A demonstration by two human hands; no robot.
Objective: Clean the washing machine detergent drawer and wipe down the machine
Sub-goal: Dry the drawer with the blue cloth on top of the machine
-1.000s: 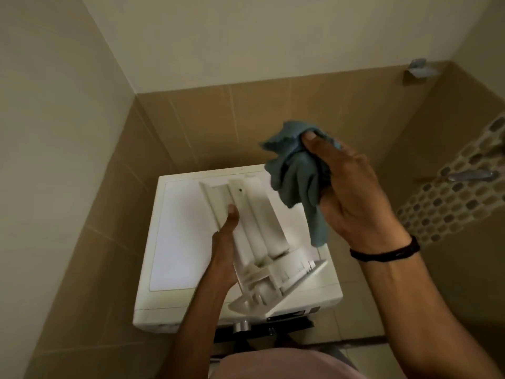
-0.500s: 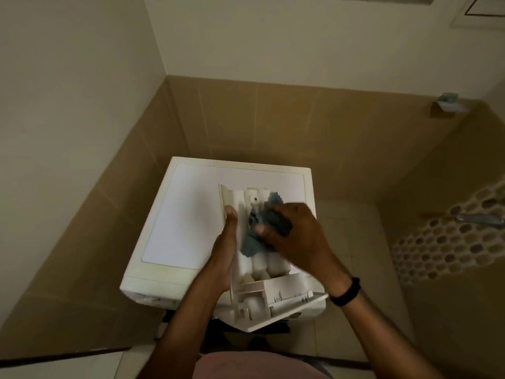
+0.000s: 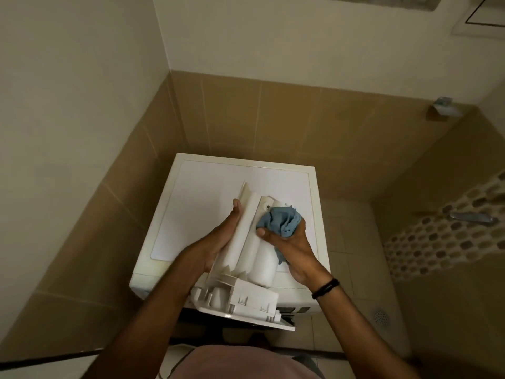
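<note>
No text, brand, number or sign can be read anywhere in the view. The pale marks on the front control strip of the washing machine point(image 3: 207, 203), at its near right edge, are too small and blurred to make out. The moulded white detergent drawer point(image 3: 254, 299) shows only relief shapes, nothing legible.
</note>
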